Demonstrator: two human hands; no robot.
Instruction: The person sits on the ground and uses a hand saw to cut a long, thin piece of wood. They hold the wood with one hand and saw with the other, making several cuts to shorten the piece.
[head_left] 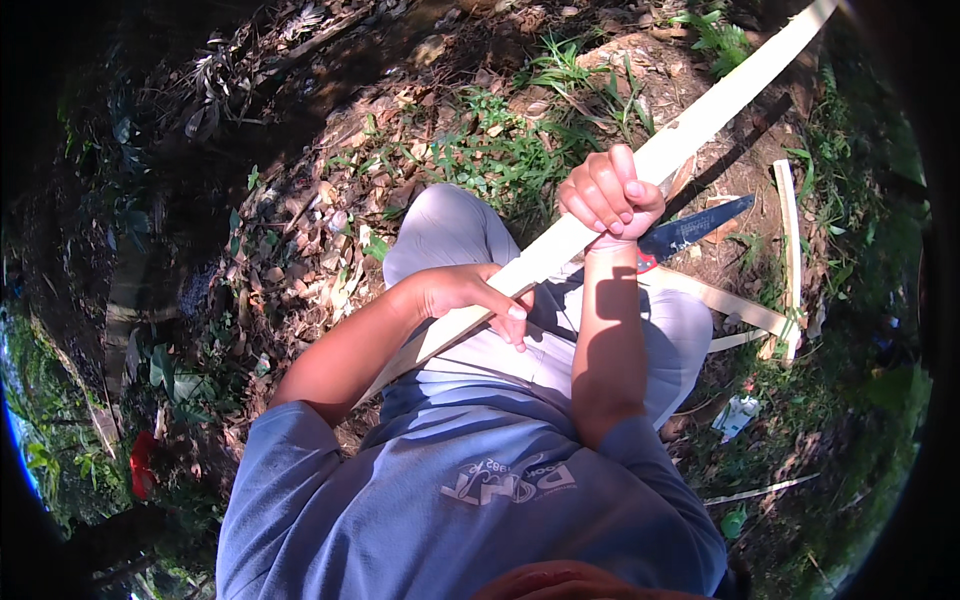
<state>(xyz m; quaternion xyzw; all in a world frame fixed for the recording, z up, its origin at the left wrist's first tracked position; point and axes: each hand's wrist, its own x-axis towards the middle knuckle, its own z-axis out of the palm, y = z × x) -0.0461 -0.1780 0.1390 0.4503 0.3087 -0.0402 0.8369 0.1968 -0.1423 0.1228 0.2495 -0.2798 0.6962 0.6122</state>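
A long, flat, pale strip of wood or bamboo (pixel 560 240) runs slantwise across my lap, from beside my left forearm up to the far right. My right hand (pixel 612 195) is closed around it beyond my knees. Nearer to my body, my left hand (pixel 465 295) is wrapped over the lower part of the strip, its fingers bent across the edge. A small dark edge shows by the left fingers; what it belongs to is hidden. A saw (pixel 697 226) with a dark blade and a bit of red lies behind my right wrist, its handle mostly out of sight.
More pale strips (pixel 789 255) lie on the ground at the right, some crossing. A white packet (pixel 737 417) and a green scrap (pixel 734 522) are nearer on that side. Dry leaves (pixel 300 265) and grass surround my bent knees. Something red (pixel 143 465) is at far left.
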